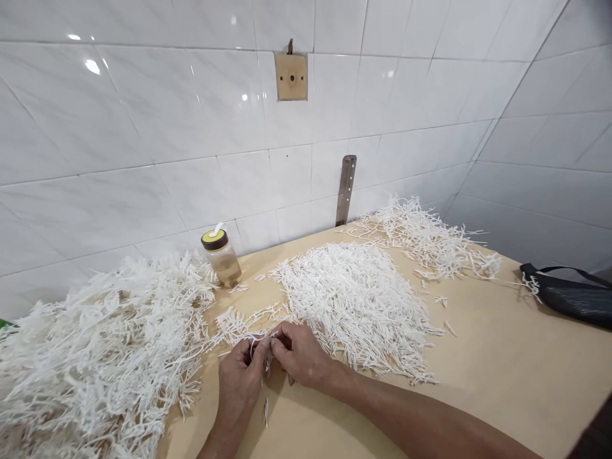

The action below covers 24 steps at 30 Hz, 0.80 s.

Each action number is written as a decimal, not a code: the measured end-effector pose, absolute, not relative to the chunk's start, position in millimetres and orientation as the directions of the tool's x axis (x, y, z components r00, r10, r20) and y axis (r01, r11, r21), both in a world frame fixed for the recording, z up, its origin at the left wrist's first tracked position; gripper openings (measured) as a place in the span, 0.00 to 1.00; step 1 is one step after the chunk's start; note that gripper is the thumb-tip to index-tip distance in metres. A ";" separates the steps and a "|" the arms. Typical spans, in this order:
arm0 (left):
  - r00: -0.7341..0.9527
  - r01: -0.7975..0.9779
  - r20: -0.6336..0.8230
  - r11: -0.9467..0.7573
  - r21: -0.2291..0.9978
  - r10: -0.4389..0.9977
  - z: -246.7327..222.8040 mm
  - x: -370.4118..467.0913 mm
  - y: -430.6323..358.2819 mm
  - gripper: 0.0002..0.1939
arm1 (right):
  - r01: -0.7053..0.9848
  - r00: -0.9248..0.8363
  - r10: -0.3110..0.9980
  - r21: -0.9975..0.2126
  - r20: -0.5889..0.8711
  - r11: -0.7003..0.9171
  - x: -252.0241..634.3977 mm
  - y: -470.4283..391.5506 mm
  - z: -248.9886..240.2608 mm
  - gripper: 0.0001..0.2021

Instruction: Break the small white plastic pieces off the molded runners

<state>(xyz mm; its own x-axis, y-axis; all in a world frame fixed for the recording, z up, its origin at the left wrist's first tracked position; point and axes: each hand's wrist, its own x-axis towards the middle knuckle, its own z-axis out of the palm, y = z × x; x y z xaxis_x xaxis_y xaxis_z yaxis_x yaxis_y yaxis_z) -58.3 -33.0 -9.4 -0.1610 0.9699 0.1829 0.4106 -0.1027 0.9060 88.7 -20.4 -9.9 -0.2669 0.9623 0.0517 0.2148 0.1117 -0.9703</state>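
Observation:
My left hand [240,382] and my right hand [300,354] meet at the front of a wooden table [502,363], fingertips together, both pinching a small white plastic strip piece [261,339]. A big tangled heap of white strips [100,357] lies to the left, touching my left hand's side. A flatter pile of short white pieces [356,296] lies just right of my right hand. One loose white piece [266,411] rests on the table between my wrists.
A third white pile [425,236] sits at the back right. A small jar with a yellow lid [221,257] stands by the tiled wall. A black bag [571,296] lies at the right edge. A metal strip [345,189] leans on the wall.

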 end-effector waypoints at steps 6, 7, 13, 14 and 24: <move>-0.200 0.459 0.203 -0.091 0.884 0.959 -5.3 -58.0 -36.2 0.21 | 0.163 -0.237 0.971 -0.985 0.024 0.064 87.8 -19.0 -17.6 0.09; -0.208 0.478 0.217 -0.095 0.873 0.954 -5.4 -58.0 -37.2 0.22 | 0.163 -0.234 0.972 -0.984 0.029 0.069 88.0 -19.1 -17.7 0.09; -0.135 0.647 0.409 -0.232 0.726 0.902 -5.5 -58.6 -42.1 0.22 | 0.244 -0.193 0.981 -0.967 0.026 0.074 88.1 -21.7 -12.3 0.06; -0.109 0.678 0.452 -0.266 0.685 0.885 -4.9 -58.7 -41.9 0.22 | 0.273 -0.183 0.982 -0.957 0.050 0.099 88.0 -22.5 -10.2 0.06; 0.017 0.713 0.585 -0.419 0.561 0.811 -9.2 -59.0 -32.7 0.12 | 0.454 -0.180 0.981 -0.879 0.072 0.148 86.1 -20.0 8.7 0.07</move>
<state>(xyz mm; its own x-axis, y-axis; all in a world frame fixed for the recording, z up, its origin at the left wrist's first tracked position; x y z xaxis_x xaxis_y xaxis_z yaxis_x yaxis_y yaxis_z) -59.0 -32.7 -9.2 0.0167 0.8112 0.5846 0.7135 -0.4192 0.5614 86.1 -20.0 8.7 -0.1799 0.9810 0.0719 0.4539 0.1477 -0.8787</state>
